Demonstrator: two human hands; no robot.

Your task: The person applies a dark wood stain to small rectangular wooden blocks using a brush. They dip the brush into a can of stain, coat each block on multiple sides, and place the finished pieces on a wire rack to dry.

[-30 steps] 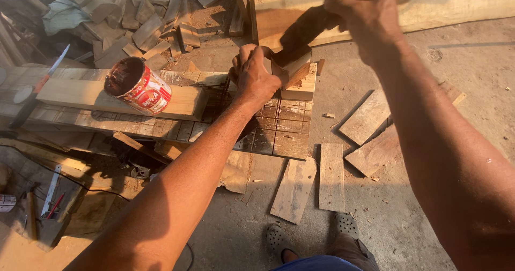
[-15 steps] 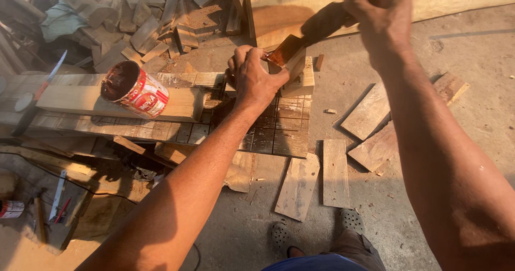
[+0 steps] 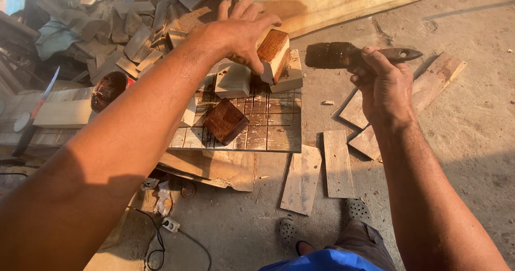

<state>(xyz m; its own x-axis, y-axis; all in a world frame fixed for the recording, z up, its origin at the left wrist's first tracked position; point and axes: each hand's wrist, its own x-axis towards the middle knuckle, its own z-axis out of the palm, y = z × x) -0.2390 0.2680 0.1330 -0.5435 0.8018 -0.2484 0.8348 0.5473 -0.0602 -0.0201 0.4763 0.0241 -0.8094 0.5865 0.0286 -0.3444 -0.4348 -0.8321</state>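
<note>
My left hand (image 3: 241,35) is shut on a small wooden block (image 3: 273,54) with one reddish-brown stained face, held above two pale bare blocks (image 3: 236,80). My right hand (image 3: 383,86) grips a wide paintbrush (image 3: 343,55) with dark stain on its bristles, held level just right of the block. A fully stained dark block (image 3: 225,121) rests on a wire-grid board (image 3: 268,129). An open can of brown stain (image 3: 110,88) lies tilted on pale planks (image 3: 59,113) at the left.
A heap of offcuts (image 3: 129,35) lies at the back left, and a long plank (image 3: 343,0) along the back. Flat boards (image 3: 338,164) lie on the concrete floor by my sandalled feet (image 3: 292,231). A cable and plug (image 3: 169,225) lie near the front.
My left hand has lifted the block off the pile and turned it. My right hand has drawn the brush away to the right and lowered it. The camera has moved closer.
</note>
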